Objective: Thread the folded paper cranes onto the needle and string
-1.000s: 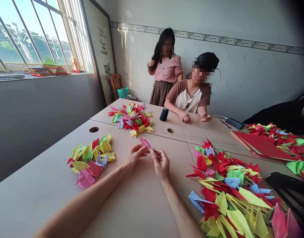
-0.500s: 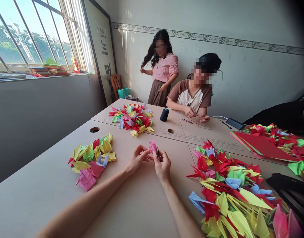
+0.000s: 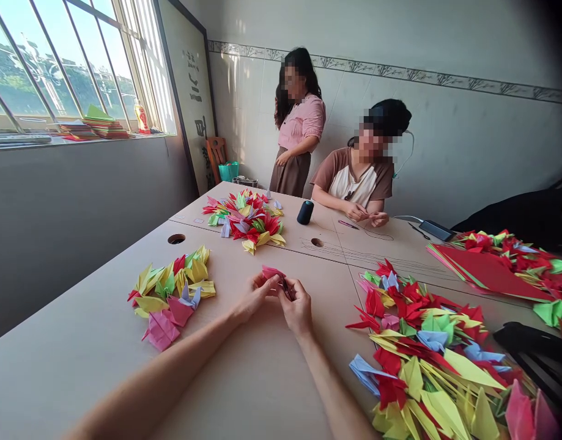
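My left hand (image 3: 254,300) pinches a pink folded paper crane (image 3: 272,272) above the near middle of the table. Close against it, my right hand (image 3: 297,307) is closed around a small dark, slim tool (image 3: 287,289), whose tip points at the crane. The fingers cover most of the tool, so its exact kind is unclear. Left of my hands lies a small pile of yellow, green, pink and red paper cranes (image 3: 170,287). A much larger heap of folded cranes (image 3: 427,348) spreads beside my right forearm.
Another crane pile (image 3: 246,220) lies farther back, near a dark thread spool (image 3: 305,212). Loose threads (image 3: 377,255) stretch across the table (image 3: 244,379). Red paper sheets (image 3: 487,273) lie at right. One person (image 3: 354,177) sits opposite handling thread; another (image 3: 299,122) stands behind.
My hands have come closer together, and the pink crane has tipped over to the left, now held in my left fingers. The standing person has turned and shifted slightly left.
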The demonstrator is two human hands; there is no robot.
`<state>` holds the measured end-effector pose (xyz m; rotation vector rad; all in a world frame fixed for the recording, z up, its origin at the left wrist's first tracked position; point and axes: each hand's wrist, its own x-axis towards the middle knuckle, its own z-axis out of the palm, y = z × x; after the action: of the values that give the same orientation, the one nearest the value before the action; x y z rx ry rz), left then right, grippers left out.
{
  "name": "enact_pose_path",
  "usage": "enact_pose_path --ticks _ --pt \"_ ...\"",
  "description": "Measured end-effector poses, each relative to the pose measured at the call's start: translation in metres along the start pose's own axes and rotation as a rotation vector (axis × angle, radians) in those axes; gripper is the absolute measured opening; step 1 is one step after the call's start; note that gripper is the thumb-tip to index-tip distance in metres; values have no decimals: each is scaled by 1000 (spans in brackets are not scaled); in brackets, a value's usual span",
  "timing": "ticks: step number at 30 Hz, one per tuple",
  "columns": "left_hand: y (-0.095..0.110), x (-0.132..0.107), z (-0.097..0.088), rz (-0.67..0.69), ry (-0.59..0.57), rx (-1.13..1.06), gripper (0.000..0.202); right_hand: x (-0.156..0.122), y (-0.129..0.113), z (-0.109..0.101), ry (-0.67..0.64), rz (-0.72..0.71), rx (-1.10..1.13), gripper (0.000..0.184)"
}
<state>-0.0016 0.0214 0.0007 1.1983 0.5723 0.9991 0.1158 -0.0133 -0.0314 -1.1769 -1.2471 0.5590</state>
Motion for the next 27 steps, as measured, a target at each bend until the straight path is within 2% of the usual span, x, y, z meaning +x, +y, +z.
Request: enact_pose_path --ticks 4,11,18,27 --pt "-6 4 -5 5 2 -57 30 0 -2 -1 7 26 -14 27" --pt "-10 12 -16 -49 106 -199 25 -1 -8 -2 -66 19 64 24" --pt "-10 12 -15 -97 114 -258 29 -2 -9 -3 -98 -7 -68 22" --pt "-8 10 -13 -102 96 -255 29 0 -11 -3 -90 -25 -92 25"
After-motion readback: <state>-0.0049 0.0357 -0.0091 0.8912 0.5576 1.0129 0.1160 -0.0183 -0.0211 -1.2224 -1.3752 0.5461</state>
